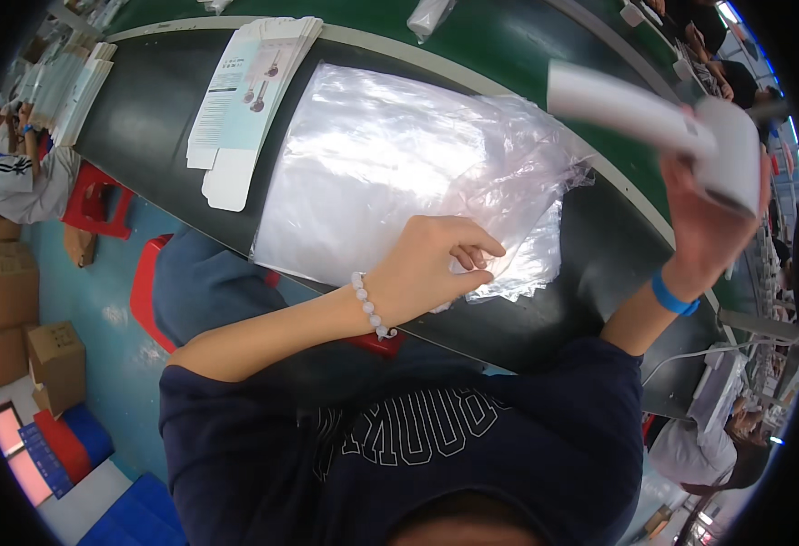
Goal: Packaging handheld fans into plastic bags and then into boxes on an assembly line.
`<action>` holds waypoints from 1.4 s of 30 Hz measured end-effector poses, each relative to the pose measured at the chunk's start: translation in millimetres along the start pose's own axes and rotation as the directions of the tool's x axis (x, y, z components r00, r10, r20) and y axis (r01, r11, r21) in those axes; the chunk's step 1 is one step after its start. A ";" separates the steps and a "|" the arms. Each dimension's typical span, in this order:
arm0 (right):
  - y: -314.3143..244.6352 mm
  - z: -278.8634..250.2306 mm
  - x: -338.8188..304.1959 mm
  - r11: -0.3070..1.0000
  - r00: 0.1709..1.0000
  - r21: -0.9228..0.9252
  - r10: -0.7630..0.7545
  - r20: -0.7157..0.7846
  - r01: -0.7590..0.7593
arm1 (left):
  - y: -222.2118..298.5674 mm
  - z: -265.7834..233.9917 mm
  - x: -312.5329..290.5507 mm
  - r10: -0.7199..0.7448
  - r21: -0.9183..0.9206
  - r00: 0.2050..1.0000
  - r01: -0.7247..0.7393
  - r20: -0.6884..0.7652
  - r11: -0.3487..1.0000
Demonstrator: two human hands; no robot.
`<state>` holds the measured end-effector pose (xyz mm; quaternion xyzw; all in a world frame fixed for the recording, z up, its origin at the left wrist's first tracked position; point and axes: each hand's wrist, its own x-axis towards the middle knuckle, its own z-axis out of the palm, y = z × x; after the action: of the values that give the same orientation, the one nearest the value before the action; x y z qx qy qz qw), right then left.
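Head view: printed matter appears on the flat white cartons as small dark text, a pale blue panel and product pictures; outlined block letters cross the dark shirt. The white hair-dryer-shaped device, slightly blurred, is raised at the right, its long cylinder directed toward the upper left. The right hand, forearm upright and wrist banded in blue, is closed around its wider part. The left hand, well apart from the right, extends over the clear plastic bags, palm down, fingers curled, thumb and forefinger separated; contact with the film cannot be told.
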<state>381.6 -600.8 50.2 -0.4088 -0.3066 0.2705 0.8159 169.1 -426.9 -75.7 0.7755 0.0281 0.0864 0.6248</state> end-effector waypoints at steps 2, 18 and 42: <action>-11.2 4.2 -7.9 0.983 0.968 0.010 0.177 0.178 -0.182 | 6.5 1.2 -0.1 -0.145 -0.101 0.989 0.142 -0.025 0.985; 7.3 33.3 -27.8 0.748 0.873 -0.627 0.436 0.219 -0.217 | 9.4 12.3 3.1 0.128 0.011 0.983 -0.128 -0.134 0.992; 50.9 82.3 -46.8 0.203 0.988 -0.979 0.143 0.064 0.034 | 41.6 -10.8 2.4 0.341 -0.244 0.934 -0.358 -0.111 0.901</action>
<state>281.3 -565.6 34.0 -0.8218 -0.4503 0.0729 0.3414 166.9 -425.2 -32.7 0.6758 -0.1025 0.2252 0.6944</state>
